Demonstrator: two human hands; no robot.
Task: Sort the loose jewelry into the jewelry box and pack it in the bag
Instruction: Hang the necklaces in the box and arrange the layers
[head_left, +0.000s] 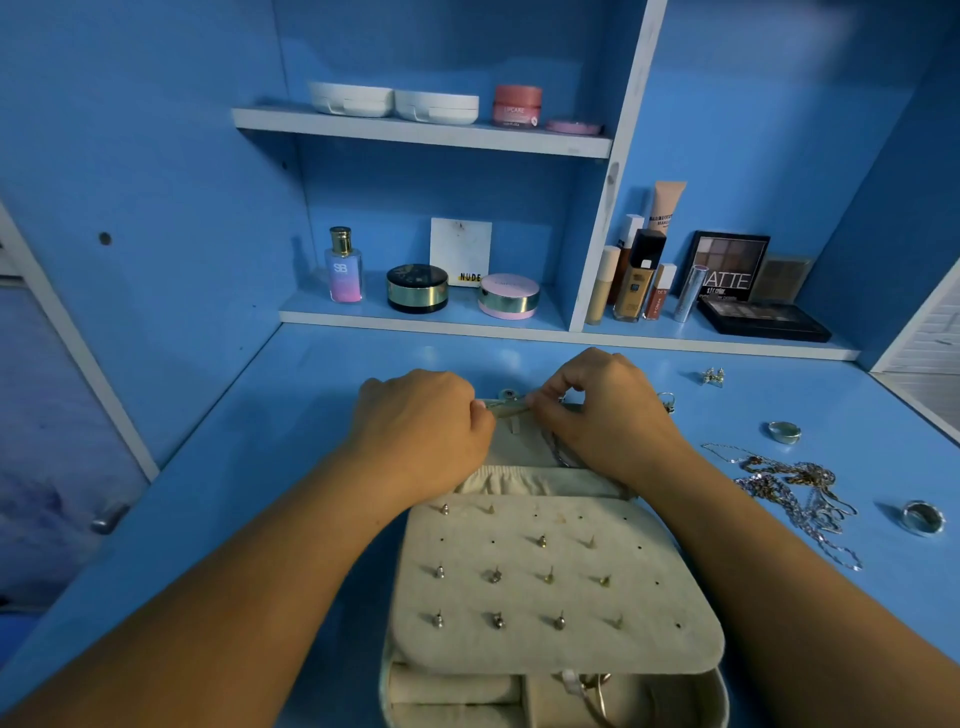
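A cream jewelry box (556, 644) lies open on the blue desk, its earring panel studded with several earring posts. My left hand (421, 431) and my right hand (608, 415) meet at the far edge of the open lid (519, 447), both pinching the strap with a snap there. A silver chain (558, 452) hangs from under my right hand over the lid's elastic pocket. Loose on the desk to the right lie tangled necklaces (795, 488), a ring (784, 431), a wider ring (923, 517) and a pair of earrings (712, 376).
Shelves behind the desk hold a perfume bottle (344, 266), compacts (417, 288), foundation bottles (636, 280) and eyeshadow palettes (763, 319). The upper shelf holds white cases (395, 101) and a pink jar (517, 105). No bag shows.
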